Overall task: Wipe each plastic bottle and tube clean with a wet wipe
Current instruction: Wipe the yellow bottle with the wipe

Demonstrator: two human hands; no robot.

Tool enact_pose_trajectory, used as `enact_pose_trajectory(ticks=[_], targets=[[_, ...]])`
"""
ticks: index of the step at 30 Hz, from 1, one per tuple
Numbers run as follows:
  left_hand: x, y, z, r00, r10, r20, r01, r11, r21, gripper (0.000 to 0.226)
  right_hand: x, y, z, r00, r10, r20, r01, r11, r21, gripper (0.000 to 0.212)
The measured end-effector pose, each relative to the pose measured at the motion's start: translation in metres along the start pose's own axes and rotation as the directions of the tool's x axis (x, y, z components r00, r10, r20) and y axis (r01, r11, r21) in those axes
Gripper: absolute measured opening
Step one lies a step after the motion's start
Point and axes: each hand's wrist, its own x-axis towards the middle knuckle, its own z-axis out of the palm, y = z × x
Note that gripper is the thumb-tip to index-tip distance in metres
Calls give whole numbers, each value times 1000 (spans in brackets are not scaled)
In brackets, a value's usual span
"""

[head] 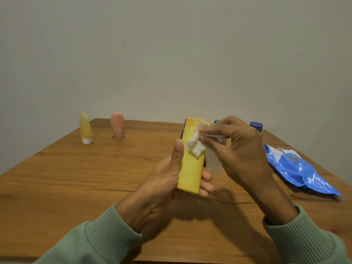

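Above the tabletop (95, 178) centre, the yellow bottle (190, 168) is gripped in the left hand (163, 181), fingers (206, 176) curled round it, while a wet wipe (195, 147), pinched by the right hand (242, 149), is pressed mid-wipe on its upper face, so a stroke toward 6 o'clock seems called for.

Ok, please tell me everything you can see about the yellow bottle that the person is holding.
The yellow bottle is a flat-sided container of matte plastic, as it looks, with no label visible. It is held above the wooden table, nearly upright, top leaning slightly right. The left hand grips its lower half, thumb on the left edge, fingers behind. The right hand presses a white wet wipe against its upper part.
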Motion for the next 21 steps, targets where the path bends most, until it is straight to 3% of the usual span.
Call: enact_pose_trajectory(ticks=[3, 6, 10, 12, 16, 21], targets=[[0, 3, -5, 998, 54, -32, -52, 997, 60, 78, -7, -12, 4, 986, -10, 167, 14, 1000, -23, 20], [0, 6, -9, 991, 88, -103, -79, 993, 84, 79, -12, -24, 9, 927, -23, 374, 47, 997, -54, 21], [1, 9, -10, 977, 22, -211, -19, 1000, 17, 88, -16, -33, 12, 847, -61, 528, 129, 987, -92, 21], [5, 10, -13, 967, -74, -245, 46, 992, -119, 88, -14, -34, 9, 830, -52, 556, 112, 991, -74, 21], [4, 18, -15, 961, -216, -172, 119, 887, -447, 72, -8, -34, -1, 828, -22, 560, 61, 997, -51, 22], [4, 28, -17, 952, -189, -238, 45, 862, -506, 43, -2, -24, -9, 952, -13, 305, 31, 998, -53, 21]])
